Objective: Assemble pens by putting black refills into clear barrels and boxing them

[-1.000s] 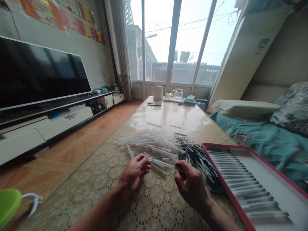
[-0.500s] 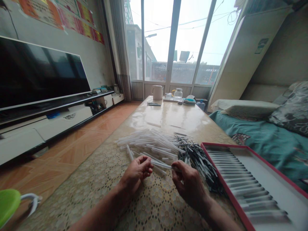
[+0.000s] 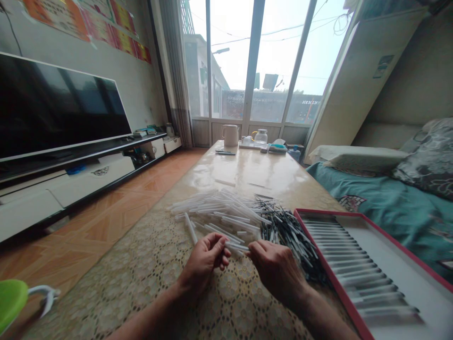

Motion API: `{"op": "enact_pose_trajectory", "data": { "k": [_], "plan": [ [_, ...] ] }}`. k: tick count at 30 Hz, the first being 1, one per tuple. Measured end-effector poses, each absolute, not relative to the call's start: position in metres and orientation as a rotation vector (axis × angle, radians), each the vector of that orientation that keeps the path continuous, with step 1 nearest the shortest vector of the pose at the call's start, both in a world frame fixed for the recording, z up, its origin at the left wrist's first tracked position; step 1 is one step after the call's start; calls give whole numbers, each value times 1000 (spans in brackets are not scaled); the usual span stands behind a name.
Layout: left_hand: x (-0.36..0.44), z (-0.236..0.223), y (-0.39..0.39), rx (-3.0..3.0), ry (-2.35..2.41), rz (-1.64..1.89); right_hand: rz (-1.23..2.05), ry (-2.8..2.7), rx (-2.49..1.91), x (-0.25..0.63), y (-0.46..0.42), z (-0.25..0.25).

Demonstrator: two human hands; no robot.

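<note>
My left hand [image 3: 208,259] is closed in a pinch on one end of a whitish translucent pen barrel [image 3: 236,246]. At the barrel's other end, the fingers of my right hand [image 3: 275,265] are closed too; whether they grip the barrel itself or a thin refill in it is hidden. Just beyond my hands spreads a loose pile of whitish pen barrels [image 3: 201,204]. A heap of thin black pen refills [image 3: 292,238] lies beside my right hand.
A red-rimmed box [image 3: 396,255] at right holds a row of pens [image 3: 354,264]. A pitcher [image 3: 230,136] and a glass jar [image 3: 261,137] stand at the far end of the table [image 3: 116,283]. A green object [image 3: 12,302] is at lower left.
My right hand has moved slightly left, closer to my left hand, and its knuckles have turned more upward. Less of the barrel shows between the hands.
</note>
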State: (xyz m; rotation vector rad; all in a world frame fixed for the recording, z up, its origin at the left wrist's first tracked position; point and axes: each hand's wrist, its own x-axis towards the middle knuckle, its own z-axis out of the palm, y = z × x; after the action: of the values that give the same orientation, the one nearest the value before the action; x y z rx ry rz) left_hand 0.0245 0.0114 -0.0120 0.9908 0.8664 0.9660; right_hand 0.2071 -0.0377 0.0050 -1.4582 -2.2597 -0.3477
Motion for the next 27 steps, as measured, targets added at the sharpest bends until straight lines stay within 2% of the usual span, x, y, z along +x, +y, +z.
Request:
{"op": "enact_pose_trajectory", "data": {
  "k": [5,14,22,27],
  "plan": [
    [26,-7,9,1042,855,1030,-130,-2182,-1544,204,-40,6],
    [26,-1,2,1187,878,1043,536,-1952,-1450,210,-34,3],
    [28,-12,12,1136,867,1030,479,-1899,-1468,214,-28,-3],
    [27,-12,13,1183,890,1046,579,-1665,-1316,230,-28,27]
  ]
}}
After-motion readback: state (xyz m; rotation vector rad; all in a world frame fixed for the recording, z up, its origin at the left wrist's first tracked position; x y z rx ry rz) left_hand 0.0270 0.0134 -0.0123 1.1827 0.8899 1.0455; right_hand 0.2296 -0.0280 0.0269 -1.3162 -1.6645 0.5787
